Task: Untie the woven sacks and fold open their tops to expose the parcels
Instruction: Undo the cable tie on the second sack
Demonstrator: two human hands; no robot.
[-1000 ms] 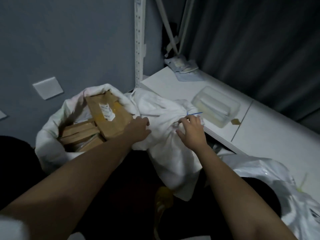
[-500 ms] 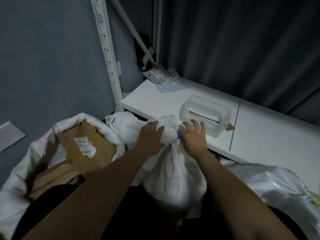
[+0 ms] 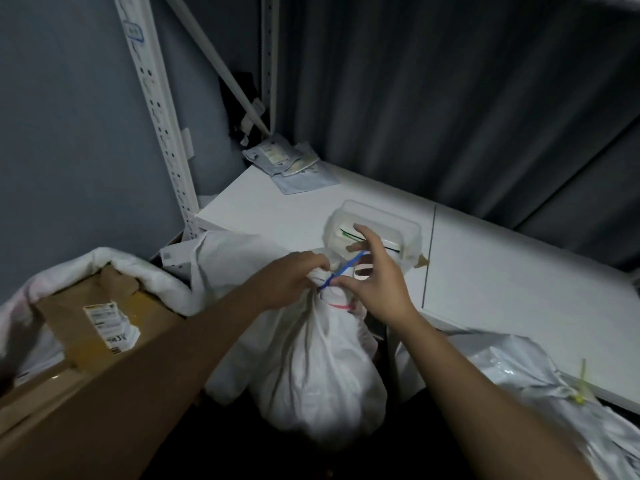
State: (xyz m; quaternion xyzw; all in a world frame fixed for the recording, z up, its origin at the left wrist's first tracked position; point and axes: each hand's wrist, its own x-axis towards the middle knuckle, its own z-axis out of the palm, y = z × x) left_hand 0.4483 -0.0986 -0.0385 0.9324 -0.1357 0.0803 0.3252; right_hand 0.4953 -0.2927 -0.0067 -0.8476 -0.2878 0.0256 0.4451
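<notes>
Sack [image 3: 311,358] neck hidden by hands [image 3: 294,282], parcels unseen

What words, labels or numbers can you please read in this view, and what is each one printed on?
White shipping label on the brown cardboard parcel in the open white woven sack: printed lines, too blurred to read.
Small blue-edged tag on the white perforated shelf upright: unreadable.
Flat pale pouches on the white shelf board: print too small to read.
No other text is visible.

White shelf [image 3: 502,289] with clear plastic box [image 3: 375,230] and paper packets [image 3: 294,164].
</notes>
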